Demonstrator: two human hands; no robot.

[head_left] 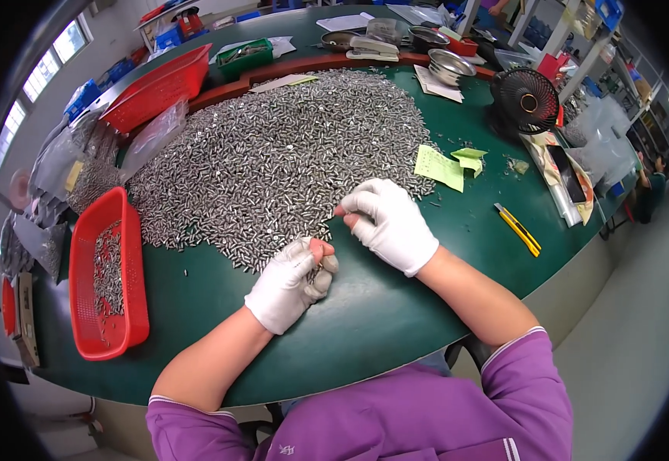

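While left hand (292, 284) curls inward, right hand (388, 225) bends fingers by metal pin pile (296, 154); can't tell if either grips.

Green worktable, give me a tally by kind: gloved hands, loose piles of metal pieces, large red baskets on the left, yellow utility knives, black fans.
Left hand and right hand: 2
Loose pile of metal pieces: 1
Near red basket and far red basket: 2
Yellow utility knife: 1
Black fan: 1
Total: 7
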